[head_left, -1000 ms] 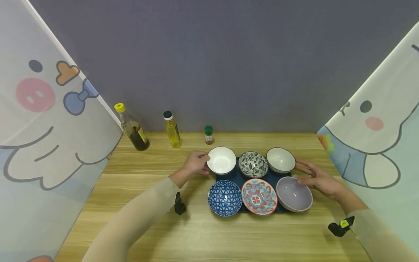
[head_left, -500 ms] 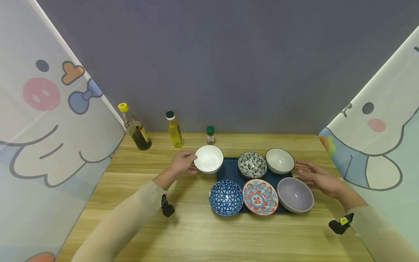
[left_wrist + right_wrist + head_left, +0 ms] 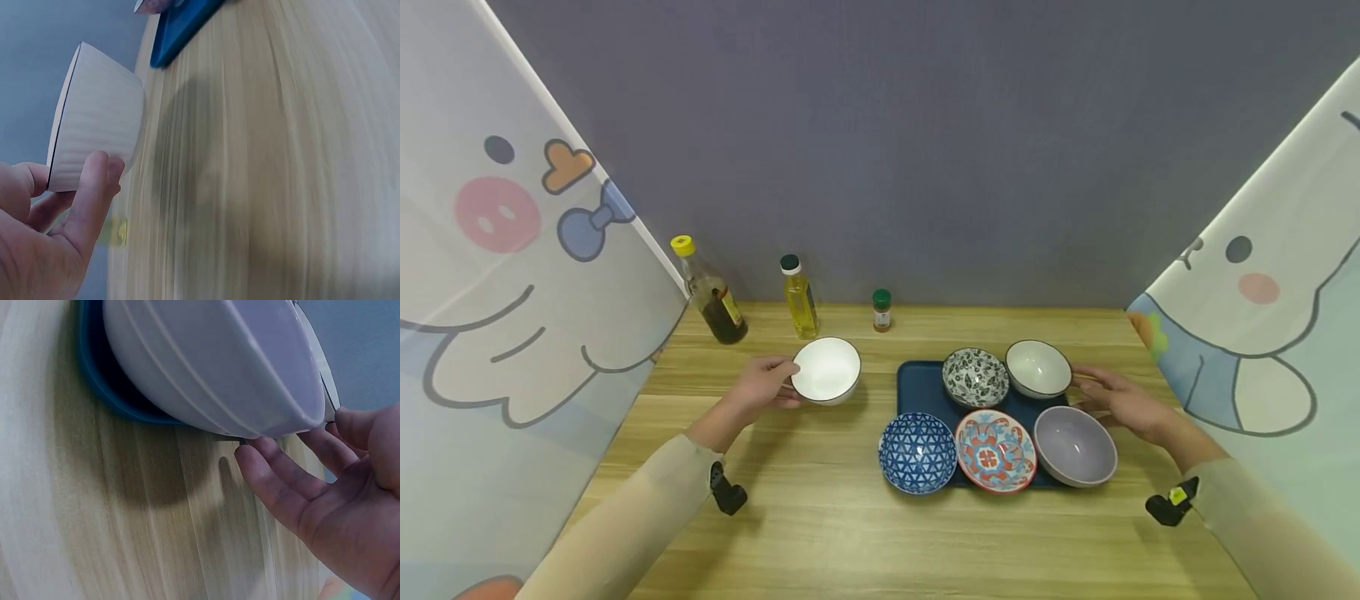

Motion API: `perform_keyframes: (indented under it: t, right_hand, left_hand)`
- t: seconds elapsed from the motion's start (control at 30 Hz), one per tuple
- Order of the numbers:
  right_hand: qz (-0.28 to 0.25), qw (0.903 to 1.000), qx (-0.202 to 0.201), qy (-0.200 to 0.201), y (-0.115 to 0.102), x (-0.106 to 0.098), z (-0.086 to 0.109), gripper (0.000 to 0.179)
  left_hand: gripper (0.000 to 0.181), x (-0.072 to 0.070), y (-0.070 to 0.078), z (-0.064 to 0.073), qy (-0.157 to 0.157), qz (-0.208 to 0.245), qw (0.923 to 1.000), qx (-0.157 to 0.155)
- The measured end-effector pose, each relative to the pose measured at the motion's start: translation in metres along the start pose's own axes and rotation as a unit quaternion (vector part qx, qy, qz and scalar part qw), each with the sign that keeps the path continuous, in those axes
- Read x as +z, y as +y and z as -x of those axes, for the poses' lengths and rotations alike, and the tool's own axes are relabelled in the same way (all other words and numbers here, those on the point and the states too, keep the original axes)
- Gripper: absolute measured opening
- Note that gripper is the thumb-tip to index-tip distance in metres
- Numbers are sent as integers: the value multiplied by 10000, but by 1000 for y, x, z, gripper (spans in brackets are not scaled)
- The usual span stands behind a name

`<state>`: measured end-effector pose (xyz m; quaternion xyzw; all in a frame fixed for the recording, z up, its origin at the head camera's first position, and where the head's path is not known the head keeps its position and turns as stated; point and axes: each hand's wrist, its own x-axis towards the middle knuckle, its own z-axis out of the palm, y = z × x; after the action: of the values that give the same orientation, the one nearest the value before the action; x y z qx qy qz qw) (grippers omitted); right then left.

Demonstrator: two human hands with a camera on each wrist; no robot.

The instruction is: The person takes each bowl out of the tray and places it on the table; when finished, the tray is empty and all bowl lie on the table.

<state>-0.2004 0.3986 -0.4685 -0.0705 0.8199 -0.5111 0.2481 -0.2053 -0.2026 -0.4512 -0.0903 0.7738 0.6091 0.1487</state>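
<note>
In the head view my left hand [image 3: 765,385] holds a white bowl [image 3: 827,369] with a dark rim, thumb at the rim and fingers under its side. The left wrist view has this bowl [image 3: 100,119] raised over the table, its shadow below. My right hand [image 3: 1123,402] is at the tray's right side, fingers loosely extended beside a second white bowl [image 3: 1038,367] and a lavender bowl [image 3: 1075,447]. In the right wrist view, the thumb tip is right at the white bowl's rim [image 3: 331,394], and the other fingertips are close to the lavender bowl [image 3: 206,369].
A dark blue tray [image 3: 910,385] bears the remaining bowls: black-and-white floral [image 3: 975,377], blue triangle-patterned [image 3: 917,453] and red-and-blue [image 3: 996,451]. Behind stand a dark sauce bottle [image 3: 721,310], an oil bottle [image 3: 801,302] and a green-capped jar [image 3: 882,312], before a grey wall [image 3: 880,150].
My left hand has carried the white bowl leftward off the tray, baring the tray's back left corner. My right thumb has moved off the lavender bowl's rim toward the second white bowl.
</note>
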Motion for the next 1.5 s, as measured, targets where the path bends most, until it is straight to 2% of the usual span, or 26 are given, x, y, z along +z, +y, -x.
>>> perform_keyframes:
  t: [0.43,0.63,0.9,1.03,1.2,1.5]
  right_hand:
    - [251,9993,-91,-257,-10,2,-7,58]
    - [465,9986,-82,-247,-12,6,-8,58]
    - [758,9966,-184,-249,-19,10,-9,59]
    - [823,9960,-244,-265,-20,11,-7,57]
    - [783,9964,-307,-35,-16,8,-7,60]
    - [501,9984,-179,196,-5,3,-11,71]
  left_hand:
    - [58,-52,-15,26,188,93,9998,-45]
    - [63,-76,-21,36,303,106,9995,-36]
    - [65,-103,-33,48,520,253,9981,-189]
    - [65,-113,-41,50,611,341,9973,-231]
    - [66,-125,-49,49,663,253,9971,-271]
    - [67,-143,-65,42,910,633,9932,-344]
